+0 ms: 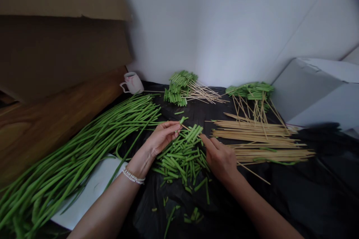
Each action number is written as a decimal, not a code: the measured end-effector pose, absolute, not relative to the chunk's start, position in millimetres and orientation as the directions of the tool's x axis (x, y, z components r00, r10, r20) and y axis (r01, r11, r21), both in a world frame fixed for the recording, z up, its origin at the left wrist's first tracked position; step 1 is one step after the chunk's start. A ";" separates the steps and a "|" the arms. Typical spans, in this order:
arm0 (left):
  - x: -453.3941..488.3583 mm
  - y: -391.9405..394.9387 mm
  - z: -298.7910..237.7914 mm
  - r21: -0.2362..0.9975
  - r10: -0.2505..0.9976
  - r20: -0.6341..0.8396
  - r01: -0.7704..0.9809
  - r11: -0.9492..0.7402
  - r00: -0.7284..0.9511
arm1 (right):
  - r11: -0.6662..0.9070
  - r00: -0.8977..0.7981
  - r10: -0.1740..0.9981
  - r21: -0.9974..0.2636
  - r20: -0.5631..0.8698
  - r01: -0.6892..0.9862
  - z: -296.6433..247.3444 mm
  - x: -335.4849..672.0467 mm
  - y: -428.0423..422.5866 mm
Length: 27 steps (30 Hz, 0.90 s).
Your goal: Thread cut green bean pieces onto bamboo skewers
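Note:
My left hand (162, 137) pinches a short green stalk piece (183, 120) with thumb and fingertips, just above a heap of cut green stalk pieces (179, 158) on the black sheet. My right hand (220, 158) is closed around a thin bamboo skewer (254, 173); its far end points at several stalk pieces (195, 132) that seem threaded on it. A beaded bracelet (133, 176) sits on my left wrist.
Long uncut green stalks (78, 157) lie in a big bundle at left, partly on a white sheet (92, 190). Loose bamboo skewers (260, 140) lie at right. Two piles of skewered stalks (179, 87) (249, 91) rest by the wall, a white mug (131, 82) beyond, a white box (316, 93) at right.

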<state>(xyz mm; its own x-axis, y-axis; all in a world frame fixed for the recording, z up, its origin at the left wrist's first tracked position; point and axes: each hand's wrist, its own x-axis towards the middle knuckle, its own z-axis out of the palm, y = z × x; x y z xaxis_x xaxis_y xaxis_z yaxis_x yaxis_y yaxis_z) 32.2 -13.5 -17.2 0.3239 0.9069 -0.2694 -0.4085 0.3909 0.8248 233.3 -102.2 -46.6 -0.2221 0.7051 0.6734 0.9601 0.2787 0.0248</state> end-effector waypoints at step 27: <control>37.7 -23.8 -17.1 0.987 0.905 -0.122 -0.043 0.152 0.407 | 0.290 -0.236 0.682 0.039 0.692 0.956 -45.1 233.8 -101.3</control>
<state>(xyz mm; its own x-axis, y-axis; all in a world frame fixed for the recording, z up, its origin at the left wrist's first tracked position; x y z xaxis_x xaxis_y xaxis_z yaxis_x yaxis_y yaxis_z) 37.7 -23.8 -17.1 0.4075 0.9050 -0.1219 -0.0431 0.1524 0.9874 233.8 -101.3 -45.1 -0.2356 0.6822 0.6921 0.9561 0.2904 0.0392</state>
